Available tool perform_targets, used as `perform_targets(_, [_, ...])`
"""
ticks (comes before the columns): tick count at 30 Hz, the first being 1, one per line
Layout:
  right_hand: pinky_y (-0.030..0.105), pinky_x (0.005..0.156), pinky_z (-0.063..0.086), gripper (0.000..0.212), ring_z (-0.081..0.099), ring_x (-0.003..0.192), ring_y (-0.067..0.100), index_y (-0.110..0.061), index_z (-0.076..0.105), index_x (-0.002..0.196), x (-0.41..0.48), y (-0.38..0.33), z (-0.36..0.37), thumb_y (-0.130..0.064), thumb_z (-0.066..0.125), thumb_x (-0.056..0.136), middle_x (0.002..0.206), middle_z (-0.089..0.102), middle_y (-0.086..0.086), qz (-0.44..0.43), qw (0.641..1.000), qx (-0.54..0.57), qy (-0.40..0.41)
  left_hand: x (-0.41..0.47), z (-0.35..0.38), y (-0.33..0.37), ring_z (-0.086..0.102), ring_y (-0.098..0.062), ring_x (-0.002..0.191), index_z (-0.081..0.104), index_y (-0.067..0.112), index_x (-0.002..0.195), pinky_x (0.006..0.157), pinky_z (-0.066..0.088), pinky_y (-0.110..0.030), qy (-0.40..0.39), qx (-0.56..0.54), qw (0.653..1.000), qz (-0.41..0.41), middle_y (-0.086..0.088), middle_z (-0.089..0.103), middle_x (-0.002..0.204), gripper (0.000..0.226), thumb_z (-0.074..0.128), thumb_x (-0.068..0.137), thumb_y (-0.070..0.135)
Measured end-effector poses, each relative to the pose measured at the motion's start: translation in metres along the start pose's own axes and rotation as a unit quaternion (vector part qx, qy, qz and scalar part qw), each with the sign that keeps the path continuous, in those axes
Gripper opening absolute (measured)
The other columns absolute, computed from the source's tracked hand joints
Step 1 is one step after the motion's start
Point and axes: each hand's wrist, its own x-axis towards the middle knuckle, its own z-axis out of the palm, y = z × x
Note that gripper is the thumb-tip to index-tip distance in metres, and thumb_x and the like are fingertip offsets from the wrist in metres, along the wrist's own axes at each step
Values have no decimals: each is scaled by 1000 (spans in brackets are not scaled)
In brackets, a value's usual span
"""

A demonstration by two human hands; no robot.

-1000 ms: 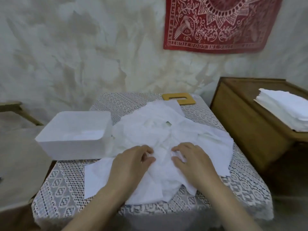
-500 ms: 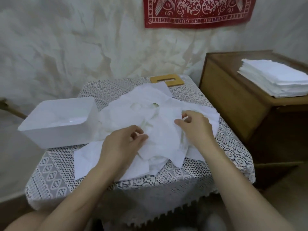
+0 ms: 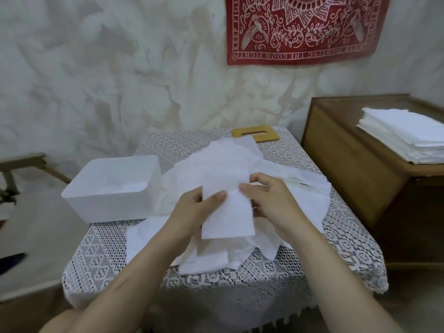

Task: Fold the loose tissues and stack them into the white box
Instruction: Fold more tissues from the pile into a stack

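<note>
Pinching one tissue (image 3: 228,217) above the loose pile (image 3: 216,162) — left edge in the left hand (image 3: 194,212), right edge in the right hand (image 3: 274,200), long side running near to far. Looking at a leftward move to the white box (image 3: 108,205), lying nearer the left hand — seemingly empty.

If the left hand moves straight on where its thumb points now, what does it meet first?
Probably the right hand, which pinches the same tissue just across from the left hand; depth is hard to judge.
</note>
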Motion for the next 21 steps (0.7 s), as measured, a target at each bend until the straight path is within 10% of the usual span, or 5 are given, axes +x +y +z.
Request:
perform_targets(3, [25, 50, 51, 7, 66, 60, 19, -5, 68, 92, 4, 8, 7, -10, 68, 96, 73, 72, 8, -12, 999, -35, 9, -1, -1, -15, 72, -34, 110, 69, 12, 125, 97, 57, -57, -10, -68, 997, -25, -9, 77, 118, 32, 70, 97, 27])
perform_targets(11, [28, 53, 45, 6, 61, 59, 14, -16, 73, 90, 4, 14, -10, -16, 69, 94, 78, 76, 3, -39, 984, -170, 36, 1, -23, -13, 77, -21, 90, 73, 17, 110, 74, 65, -41, 69, 25, 997, 26, 2, 80, 101, 17, 60, 104, 25])
perform_targets(21, [24, 88, 33, 42, 41, 120, 10, -40, 63, 129, -61, 23, -61, -11, 51, 100, 124, 52, -20, -86, 813, -574, -41, -15, -20, -12, 75, -19, 97, 75, 24, 101, 84, 60, -41, 88, 53, 994, 35, 10, 80, 99, 15, 60, 104, 26])
